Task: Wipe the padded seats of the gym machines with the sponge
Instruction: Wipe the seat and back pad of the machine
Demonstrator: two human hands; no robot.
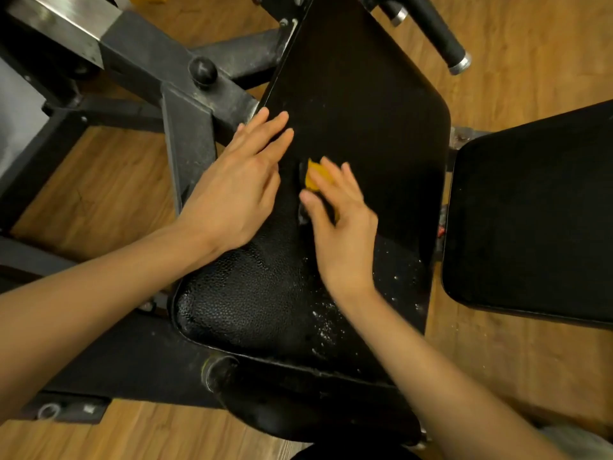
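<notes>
Dim warm indoor light. Glare on the wet seat pad [252,303] at 6 o'clock and the steel beam [63,18] at 10. Right hand [341,227] motion-blurred, pad blacks crushed at 1 o'clock, wide-angle bending at the edges, overall soft

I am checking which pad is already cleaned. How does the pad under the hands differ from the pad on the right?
The pad under the hands carries white foam specks and a wet sheen near its lower end; the pad on the right looks dry and matte. The left hand and the right hand with the sponge work on the first; nothing touches the second. Both are black.
</notes>
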